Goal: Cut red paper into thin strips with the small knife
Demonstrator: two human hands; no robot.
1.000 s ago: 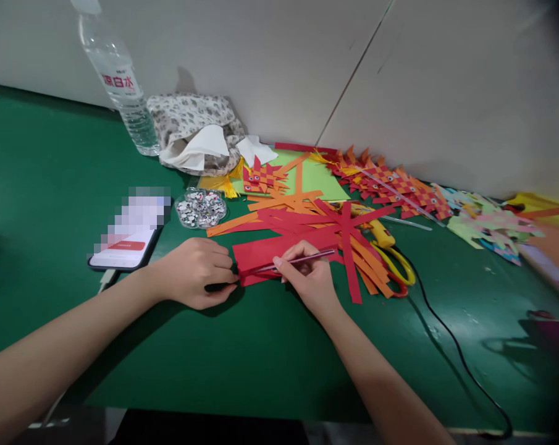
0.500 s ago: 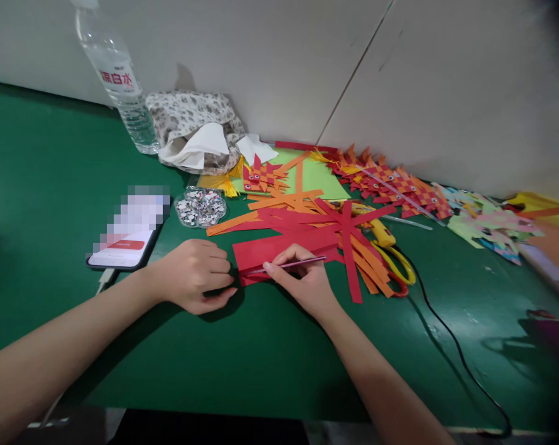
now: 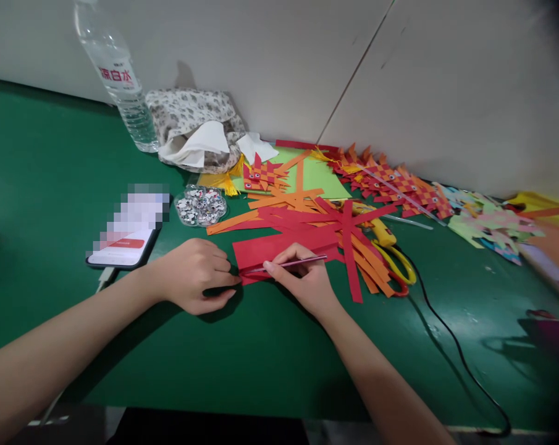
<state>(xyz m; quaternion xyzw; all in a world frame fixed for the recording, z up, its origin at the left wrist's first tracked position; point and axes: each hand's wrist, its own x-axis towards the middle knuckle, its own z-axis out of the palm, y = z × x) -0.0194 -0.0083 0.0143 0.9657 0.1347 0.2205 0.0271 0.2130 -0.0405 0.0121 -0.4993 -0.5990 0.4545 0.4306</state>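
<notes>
A sheet of red paper (image 3: 263,248) lies flat on the green table in front of me. My right hand (image 3: 300,278) holds a thin, pinkish pen-like stick (image 3: 302,261) slanted low over the sheet. The stick's tip reaches the paper's lower left part, close to a lifted or folded strip along the near edge. At the sheet's left edge is my left hand (image 3: 198,275), its fingers curled in and the index fingertip touching the paper's corner; I see nothing in it.
Red and orange paper strips (image 3: 353,266) pile behind and right, beside yellow-handled scissors (image 3: 406,266) and a yellow glue gun (image 3: 382,233). Woven paper fish (image 3: 395,185) line the wall. Left are a phone (image 3: 126,241), a case of googly eyes (image 3: 200,206), a tissue pouch (image 3: 191,114) and a bottle (image 3: 121,80).
My left hand has shifted slightly right, and its index finger now reaches the paper's corner. My right hand with the stick has hardly moved.
</notes>
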